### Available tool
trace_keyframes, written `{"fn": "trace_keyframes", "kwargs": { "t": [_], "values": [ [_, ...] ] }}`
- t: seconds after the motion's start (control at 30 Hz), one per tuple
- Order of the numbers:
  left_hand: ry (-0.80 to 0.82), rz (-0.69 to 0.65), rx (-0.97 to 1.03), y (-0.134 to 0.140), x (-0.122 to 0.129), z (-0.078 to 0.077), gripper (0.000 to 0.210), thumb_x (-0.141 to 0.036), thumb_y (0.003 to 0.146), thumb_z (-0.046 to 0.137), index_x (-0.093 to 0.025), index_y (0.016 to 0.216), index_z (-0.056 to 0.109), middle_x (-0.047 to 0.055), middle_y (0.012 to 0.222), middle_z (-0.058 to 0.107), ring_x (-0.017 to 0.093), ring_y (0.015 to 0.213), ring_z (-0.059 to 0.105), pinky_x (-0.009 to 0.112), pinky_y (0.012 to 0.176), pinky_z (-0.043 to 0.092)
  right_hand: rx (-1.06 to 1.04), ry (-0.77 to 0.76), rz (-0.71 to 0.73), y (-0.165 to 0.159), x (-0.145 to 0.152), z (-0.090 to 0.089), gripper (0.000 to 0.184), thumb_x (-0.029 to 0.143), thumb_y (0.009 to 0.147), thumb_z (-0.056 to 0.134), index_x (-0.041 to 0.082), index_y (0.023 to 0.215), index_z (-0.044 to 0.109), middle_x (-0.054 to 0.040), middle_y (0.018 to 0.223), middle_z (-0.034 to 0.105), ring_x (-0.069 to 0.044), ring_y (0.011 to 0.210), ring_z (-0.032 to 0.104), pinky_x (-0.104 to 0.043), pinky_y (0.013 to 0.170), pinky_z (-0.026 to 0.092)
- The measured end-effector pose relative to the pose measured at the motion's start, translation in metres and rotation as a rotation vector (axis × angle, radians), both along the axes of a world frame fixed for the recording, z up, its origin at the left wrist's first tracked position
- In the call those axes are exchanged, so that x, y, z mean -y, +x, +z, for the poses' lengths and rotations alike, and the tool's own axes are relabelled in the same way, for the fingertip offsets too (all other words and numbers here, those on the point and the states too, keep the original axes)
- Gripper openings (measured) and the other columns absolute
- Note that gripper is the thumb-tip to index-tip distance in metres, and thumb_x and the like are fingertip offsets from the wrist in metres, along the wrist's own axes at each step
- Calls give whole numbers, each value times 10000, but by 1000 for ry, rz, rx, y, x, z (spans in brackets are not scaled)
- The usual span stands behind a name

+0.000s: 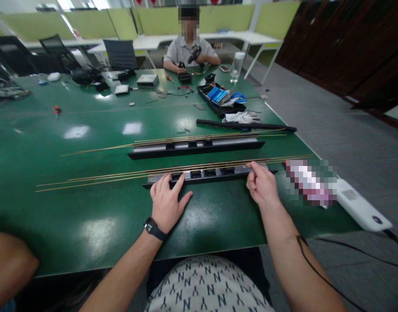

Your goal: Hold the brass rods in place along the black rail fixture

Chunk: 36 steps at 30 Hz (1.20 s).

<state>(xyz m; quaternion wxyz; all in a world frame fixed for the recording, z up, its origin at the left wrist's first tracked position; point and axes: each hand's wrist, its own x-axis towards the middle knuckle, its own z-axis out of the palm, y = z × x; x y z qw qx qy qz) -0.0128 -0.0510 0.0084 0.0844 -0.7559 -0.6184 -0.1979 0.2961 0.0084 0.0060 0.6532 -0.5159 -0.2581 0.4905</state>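
Observation:
A long black rail [202, 179] with a pale upper face and several black blocks on it lies in front of me. Thin gold-coloured rods [112, 175] stretch along and over it, jutting past both ends. My left hand [166, 201] is open, its fingertips resting at the left part of this rail and its thumb spread out. At the right end, my right hand [261, 184] has its index finger stretched to the rods while the other fingers are curled in; whether anything is inside them is hidden. Farther back lies a second black rail [199, 151] with similar rods.
Beyond the rails lie a black bar [246, 125], white gloves [243, 117] and a black tray [208, 100]. Across the green table [98, 234] a person holds a drill [194, 54]. A white power strip [360, 203] is at right; someone's arm [12, 264] shows at left.

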Motion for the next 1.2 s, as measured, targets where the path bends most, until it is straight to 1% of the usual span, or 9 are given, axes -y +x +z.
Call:
{"fn": "trace_keyframes", "kwargs": {
  "t": [0.13,0.2,0.27,0.4,0.47,0.57,0.63,0.87,1.2],
  "values": [
    [58,-15,69,-1,1,9,391,-478,972,639,-238,1270,720,153,1176,644,315,1119,606,469,976,449,0,2,-5,1,0,-1,287,428,805,826,174,883,717,73,455,508,-55,280,336,-166,254,229],
    [112,3,116,1,-4,17,353,-463,974,637,-204,1193,735,145,1111,647,302,1068,606,448,945,456,5,2,-6,1,-1,-1,288,430,806,826,175,880,714,73,453,507,-55,276,332,-165,254,228],
    [150,-2,151,3,-13,24,357,-454,978,634,-201,1216,717,146,1159,651,301,1106,603,451,977,446,7,3,-4,1,-1,-1,292,433,803,828,175,878,711,73,452,509,-53,273,326,-163,254,224],
    [120,-111,106,8,-40,33,505,-512,965,655,-194,1357,641,164,1379,620,326,1291,561,484,1093,384,4,0,-8,0,-1,0,299,431,797,830,171,873,705,70,448,514,-54,268,329,-164,254,223],
    [79,-146,71,11,-53,33,555,-552,944,674,-180,1354,639,165,1400,626,334,1313,561,489,1105,373,6,-5,-11,0,-1,1,306,437,793,832,171,867,701,70,445,514,-55,266,331,-164,254,226],
    [-21,-183,45,16,-65,30,522,-602,943,652,-183,1252,688,132,1241,718,311,1165,647,472,1037,415,11,-8,-8,0,0,2,314,446,792,834,172,866,699,70,443,514,-54,265,328,-163,253,226],
    [-45,-186,32,19,-68,26,523,-623,952,622,-184,1228,691,118,1154,745,306,1096,668,463,979,436,12,-7,-6,0,0,2,315,446,792,836,172,868,700,70,443,515,-55,266,329,-164,252,227],
    [8,-183,0,22,-66,21,530,-641,975,568,-186,1224,674,120,1123,754,311,1079,665,469,964,409,18,-18,-12,-3,1,4,342,449,761,866,163,858,706,66,444,517,-54,268,336,-164,257,224],
    [25,-197,14,23,-65,20,530,-626,992,548,-176,1248,664,127,1116,756,316,1088,659,488,990,388,62,-52,109,-8,4,7,379,485,777,868,154,889,721,64,446,514,-46,270,326,-156,273,210]
  ]
}}
